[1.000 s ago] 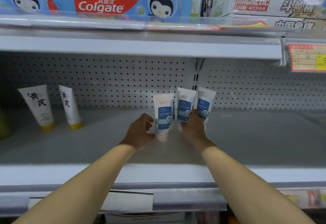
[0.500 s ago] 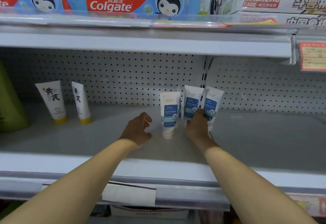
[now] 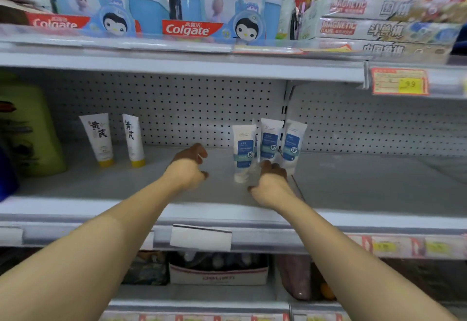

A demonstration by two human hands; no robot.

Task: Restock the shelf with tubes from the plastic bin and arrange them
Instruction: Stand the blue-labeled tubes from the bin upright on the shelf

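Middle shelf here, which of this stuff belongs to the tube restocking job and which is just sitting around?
Part of the job:
- three blue-label tubes, standing upright
- middle shelf
- left hand, right hand

Just lying about:
- two yellow-cap tubes
- green bottle
- Colgate boxes
- magnetic game boxes
- price tag

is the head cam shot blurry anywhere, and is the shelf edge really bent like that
Head view: the right hand is motion-smeared where it meets the blue-label tubes; the top-shelf magnetic game boxes are soft too; the bowed shelf edge is wide-angle distortion; lighting is even, with no harsh glare.
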